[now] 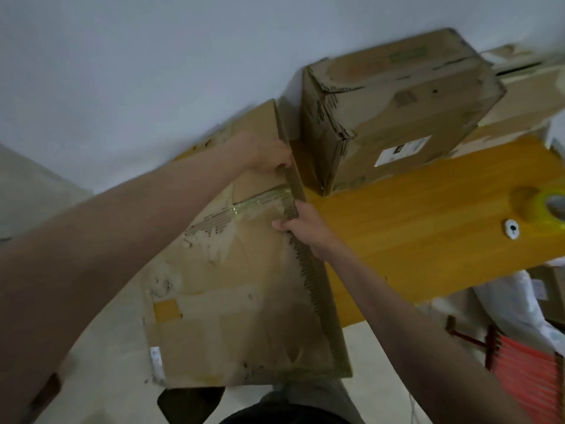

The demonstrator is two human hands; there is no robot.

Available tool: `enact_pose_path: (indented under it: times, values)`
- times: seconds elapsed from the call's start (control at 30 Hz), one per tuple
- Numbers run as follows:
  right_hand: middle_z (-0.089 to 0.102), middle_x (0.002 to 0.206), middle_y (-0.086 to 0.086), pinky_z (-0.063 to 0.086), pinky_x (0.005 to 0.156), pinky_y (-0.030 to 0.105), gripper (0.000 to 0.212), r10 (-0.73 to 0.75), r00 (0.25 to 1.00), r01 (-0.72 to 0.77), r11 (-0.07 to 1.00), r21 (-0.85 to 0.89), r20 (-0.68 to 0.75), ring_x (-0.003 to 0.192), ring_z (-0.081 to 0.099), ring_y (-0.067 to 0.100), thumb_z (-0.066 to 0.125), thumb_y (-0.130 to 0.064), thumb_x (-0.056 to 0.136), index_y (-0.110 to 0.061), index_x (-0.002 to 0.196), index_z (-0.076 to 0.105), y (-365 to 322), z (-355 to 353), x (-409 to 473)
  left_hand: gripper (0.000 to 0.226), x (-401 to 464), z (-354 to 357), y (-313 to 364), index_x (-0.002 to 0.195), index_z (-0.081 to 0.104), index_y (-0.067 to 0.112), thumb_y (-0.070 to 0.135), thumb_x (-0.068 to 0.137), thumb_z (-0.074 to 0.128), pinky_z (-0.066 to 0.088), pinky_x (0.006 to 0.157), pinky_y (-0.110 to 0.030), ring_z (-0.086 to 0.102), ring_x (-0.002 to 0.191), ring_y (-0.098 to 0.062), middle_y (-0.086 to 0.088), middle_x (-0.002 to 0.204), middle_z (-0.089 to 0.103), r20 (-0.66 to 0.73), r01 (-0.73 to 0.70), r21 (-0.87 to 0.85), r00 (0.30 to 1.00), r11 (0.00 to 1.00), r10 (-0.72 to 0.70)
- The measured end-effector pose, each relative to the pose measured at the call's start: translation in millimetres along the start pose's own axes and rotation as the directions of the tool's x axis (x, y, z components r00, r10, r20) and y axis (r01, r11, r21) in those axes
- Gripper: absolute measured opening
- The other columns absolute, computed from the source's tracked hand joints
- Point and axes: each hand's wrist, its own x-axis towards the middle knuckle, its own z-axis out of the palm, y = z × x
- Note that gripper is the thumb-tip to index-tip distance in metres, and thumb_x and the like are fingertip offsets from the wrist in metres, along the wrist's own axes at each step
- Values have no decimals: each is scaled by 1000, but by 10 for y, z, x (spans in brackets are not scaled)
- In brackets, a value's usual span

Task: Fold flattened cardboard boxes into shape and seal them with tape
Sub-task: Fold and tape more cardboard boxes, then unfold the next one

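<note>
A worn flattened cardboard box lies tilted over the left end of the yellow wooden table, with torn patches and a strip of clear tape across it. My left hand grips the far part of its raised right edge. My right hand pinches the same edge lower down, near the tape strip. A roll of yellowish tape rests on the table at the far right.
An assembled cardboard box stands at the back of the table against the pale wall, with more cardboard behind it. A small white object lies by the tape. White bags and red-orange slats sit on the floor at right.
</note>
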Motion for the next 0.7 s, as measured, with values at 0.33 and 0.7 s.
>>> enact_pose_path:
  times: [0.33, 0.7]
  values:
    - [69, 100, -3, 49, 75, 24, 21, -443, 895, 413, 789, -454, 45, 100, 63, 16, 73, -12, 84, -15, 104, 67, -1501, 376, -1256, 26, -2384, -1094, 235, 83, 47, 15, -11, 82, 45, 26, 69, -32, 38, 77, -19, 7, 86, 36, -351, 282, -343, 846, 896, -401]
    - [52, 91, -4, 34, 68, 23, 36, -696, 713, 534, 456, -712, 88, 87, 48, 15, 76, -16, 85, -11, 119, 65, -2544, 444, -2105, 23, -3948, -1539, 410, 88, 57, 1, -18, 78, 48, 44, 75, -48, 51, 82, -32, -12, 100, 49, -619, 431, -437, 493, 789, -612]
